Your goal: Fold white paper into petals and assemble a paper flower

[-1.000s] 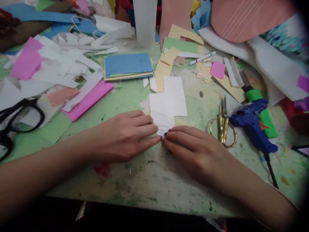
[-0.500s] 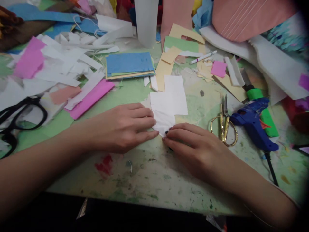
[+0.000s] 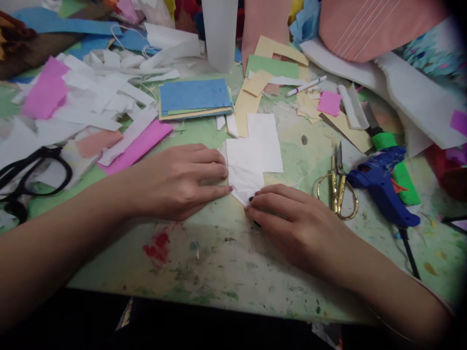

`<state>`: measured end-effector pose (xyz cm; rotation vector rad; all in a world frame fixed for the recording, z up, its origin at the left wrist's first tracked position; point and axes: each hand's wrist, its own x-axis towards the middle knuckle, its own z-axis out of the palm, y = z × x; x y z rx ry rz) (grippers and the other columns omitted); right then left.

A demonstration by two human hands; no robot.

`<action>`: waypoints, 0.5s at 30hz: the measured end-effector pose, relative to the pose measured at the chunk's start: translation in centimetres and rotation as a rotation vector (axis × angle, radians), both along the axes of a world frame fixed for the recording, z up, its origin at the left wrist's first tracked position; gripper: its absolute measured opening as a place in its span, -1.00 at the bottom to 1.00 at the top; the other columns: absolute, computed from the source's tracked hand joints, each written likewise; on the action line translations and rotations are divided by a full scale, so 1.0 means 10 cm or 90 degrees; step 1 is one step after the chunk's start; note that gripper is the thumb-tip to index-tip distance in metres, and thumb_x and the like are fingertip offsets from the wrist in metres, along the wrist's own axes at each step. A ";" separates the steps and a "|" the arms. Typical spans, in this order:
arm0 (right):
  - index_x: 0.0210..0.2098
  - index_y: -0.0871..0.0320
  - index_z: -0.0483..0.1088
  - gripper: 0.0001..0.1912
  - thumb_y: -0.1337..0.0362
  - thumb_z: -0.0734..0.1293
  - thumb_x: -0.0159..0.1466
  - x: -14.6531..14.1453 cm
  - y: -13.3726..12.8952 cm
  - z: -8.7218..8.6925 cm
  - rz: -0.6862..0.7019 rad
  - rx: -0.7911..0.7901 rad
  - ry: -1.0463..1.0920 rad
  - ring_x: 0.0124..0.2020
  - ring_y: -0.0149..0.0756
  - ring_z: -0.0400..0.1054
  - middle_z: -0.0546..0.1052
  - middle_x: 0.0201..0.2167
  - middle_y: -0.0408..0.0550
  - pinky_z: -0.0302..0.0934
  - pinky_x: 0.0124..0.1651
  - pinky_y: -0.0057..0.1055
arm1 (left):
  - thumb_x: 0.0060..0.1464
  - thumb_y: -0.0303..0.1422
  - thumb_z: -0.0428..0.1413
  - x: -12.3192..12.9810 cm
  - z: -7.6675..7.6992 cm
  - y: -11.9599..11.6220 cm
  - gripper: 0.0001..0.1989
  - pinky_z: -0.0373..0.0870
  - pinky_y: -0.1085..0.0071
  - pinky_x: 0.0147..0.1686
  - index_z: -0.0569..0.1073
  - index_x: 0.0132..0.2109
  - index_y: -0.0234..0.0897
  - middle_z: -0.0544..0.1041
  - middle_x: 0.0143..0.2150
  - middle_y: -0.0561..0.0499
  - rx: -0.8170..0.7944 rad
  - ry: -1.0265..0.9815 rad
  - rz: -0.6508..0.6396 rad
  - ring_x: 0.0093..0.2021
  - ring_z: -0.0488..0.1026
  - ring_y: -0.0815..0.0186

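A white paper piece (image 3: 243,163), creased in its lower part and tapering to a point at the bottom, lies on the table between my hands. My left hand (image 3: 182,182) is palm down with fingers stretched out; its fingertips are at the paper's left edge. Close by its lower right edge, my right hand (image 3: 292,218) has its fingers bent together, holding the paper's bottom corner. The right thumb is mostly hidden. A second white paper piece (image 3: 268,146) lies against the upper right of the first; where they meet, I cannot tell which is on top.
Gold-handled scissors (image 3: 337,187) and a blue glue gun (image 3: 383,182) lie at right. Behind the papers sits a stack of coloured cards (image 3: 195,96). Paper scraps (image 3: 98,92) pile up at left, near black glasses (image 3: 44,172). A pen (image 3: 307,86) lies farther back.
My left hand has shifted slightly left and away from me, uncovering more of the paper's left edge. My right hand stays at the bottom corner.
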<state>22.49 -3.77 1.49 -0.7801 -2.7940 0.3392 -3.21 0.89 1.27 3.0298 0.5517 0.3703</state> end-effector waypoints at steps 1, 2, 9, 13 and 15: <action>-0.14 0.26 0.48 -0.74 0.40 0.16 0.36 0.00 0.00 0.00 -0.001 -0.002 0.001 -0.09 -0.14 0.34 0.52 -0.19 0.11 0.34 -0.08 -0.20 | 0.19 -0.45 0.01 0.00 0.00 0.00 -0.78 0.41 0.15 -0.11 0.51 -0.08 -0.25 0.55 -0.14 -0.13 0.010 0.005 -0.008 -0.02 0.42 0.11; -0.15 0.26 0.48 -0.75 0.40 0.16 0.36 0.00 0.00 0.00 -0.002 -0.003 0.002 -0.09 -0.14 0.34 0.52 -0.20 0.11 0.34 -0.08 -0.20 | 0.18 -0.45 0.02 0.00 0.00 0.00 -0.79 0.42 0.13 -0.11 0.51 -0.10 -0.28 0.55 -0.13 -0.14 0.012 0.003 -0.014 -0.02 0.41 0.10; -0.17 0.28 0.48 -0.78 0.43 0.20 0.33 -0.01 0.00 -0.02 -0.004 -0.019 0.020 -0.07 -0.14 0.33 0.51 -0.20 0.11 0.33 -0.04 -0.20 | 0.14 -0.23 0.07 0.19 -0.16 -0.10 -0.42 0.18 -0.02 0.21 0.21 0.24 -0.40 0.31 0.20 -0.24 -0.126 -0.165 0.219 0.22 0.21 0.03; -0.18 0.28 0.48 -0.80 0.43 0.22 0.31 -0.01 -0.01 -0.03 -0.009 -0.030 0.035 -0.06 -0.13 0.32 0.50 -0.20 0.12 0.33 -0.04 -0.20 | 0.04 0.02 0.08 0.30 -0.25 -0.16 -0.05 -0.12 -0.12 0.31 -0.15 0.38 -0.36 -0.04 0.39 -0.28 -0.184 -0.087 0.292 0.40 -0.19 -0.16; -0.18 0.28 0.48 -0.80 0.43 0.22 0.31 -0.01 -0.01 -0.03 -0.012 -0.033 0.039 -0.06 -0.12 0.33 0.50 -0.22 0.12 0.34 -0.06 -0.19 | 0.07 -0.01 0.06 0.33 -0.26 -0.17 -0.09 -0.19 -0.14 0.31 -0.18 0.39 -0.28 -0.06 0.41 -0.23 -0.188 -0.074 0.314 0.40 -0.25 -0.16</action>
